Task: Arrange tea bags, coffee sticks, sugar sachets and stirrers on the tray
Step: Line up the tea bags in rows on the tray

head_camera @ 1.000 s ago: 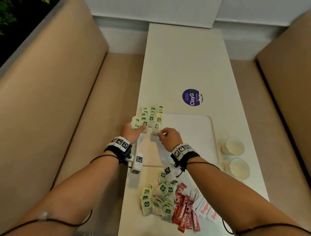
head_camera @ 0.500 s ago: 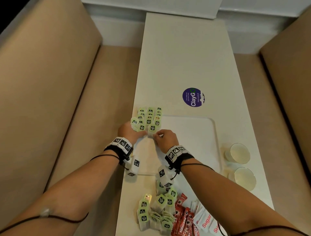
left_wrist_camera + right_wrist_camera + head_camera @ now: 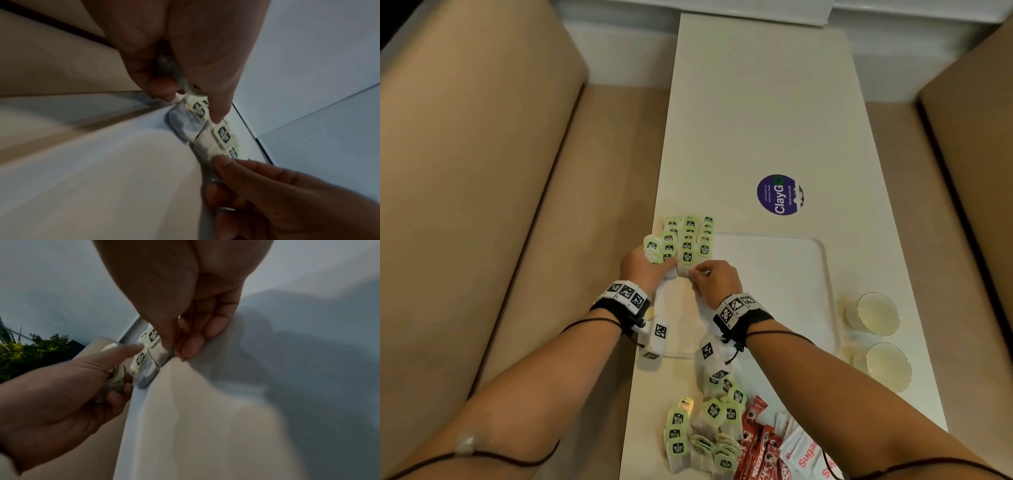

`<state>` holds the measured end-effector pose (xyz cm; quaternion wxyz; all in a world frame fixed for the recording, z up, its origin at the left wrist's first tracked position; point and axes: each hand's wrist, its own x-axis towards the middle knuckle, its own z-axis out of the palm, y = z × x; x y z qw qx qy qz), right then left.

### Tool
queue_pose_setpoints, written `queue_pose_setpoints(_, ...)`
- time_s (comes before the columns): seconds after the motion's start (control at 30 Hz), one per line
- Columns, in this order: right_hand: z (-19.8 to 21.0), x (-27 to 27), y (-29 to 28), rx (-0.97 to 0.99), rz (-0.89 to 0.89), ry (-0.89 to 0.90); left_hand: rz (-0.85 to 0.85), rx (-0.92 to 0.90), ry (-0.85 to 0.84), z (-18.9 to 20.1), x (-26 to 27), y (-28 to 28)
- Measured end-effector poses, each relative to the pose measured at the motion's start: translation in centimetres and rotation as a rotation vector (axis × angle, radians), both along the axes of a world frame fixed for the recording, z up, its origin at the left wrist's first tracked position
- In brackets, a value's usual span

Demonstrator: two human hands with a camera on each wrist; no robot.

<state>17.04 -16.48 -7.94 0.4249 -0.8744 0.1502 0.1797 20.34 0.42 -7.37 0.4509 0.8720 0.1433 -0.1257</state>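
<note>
Head view, mid-frame: right hand (image 3: 717, 282) is pinching the near edge of a tea bag (image 3: 686, 263) between thumb and fingertips, setting it at the front of the tea-bag rows (image 3: 690, 236) lying in the tray's (image 3: 791, 274) upper-left corner. Left hand (image 3: 643, 270) is clutching a small stack of tea bags (image 3: 654, 248), forefinger extended toward the rows. Loose tea bags (image 3: 702, 435), red coffee sticks (image 3: 756, 445) and sugar sachets (image 3: 799, 452) are lying at the frame's bottom centre. Two cups (image 3: 876, 313) are sitting right of the tray.
</note>
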Motion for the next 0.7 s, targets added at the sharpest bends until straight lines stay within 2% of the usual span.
queue_pose_setpoints(0.1,0.2,0.2,0.4,-0.023,0.009,0.000,0.069,-0.045,0.045,-0.4,0.3,0.6)
queue_pose_setpoints(0.23,0.5,0.2,0.8,-0.074,-0.007,0.032,0.228,-0.317,0.129,0.3,0.2,1.1)
queue_pose_setpoints(0.37,1.2,-0.3,1.1,-0.059,-0.067,0.017,0.322,-0.500,0.217,1.9,0.1,1.3)
queue_pose_setpoints(0.5,1.7,-1.1,1.6,0.038,-0.037,-0.090,0.297,-0.604,0.297,3.4,-0.3,0.9)
queue_pose_setpoints(0.6,2.9,-1.8,2.4,0.169,0.048,-0.182,0.244,-0.597,0.330,3.2,-0.6,0.5)
queue_pose_setpoints(0.7,3.9,-2.0,2.7,0.252,0.060,-0.217,0.205,-0.566,0.362,3.0,-0.9,0.1)
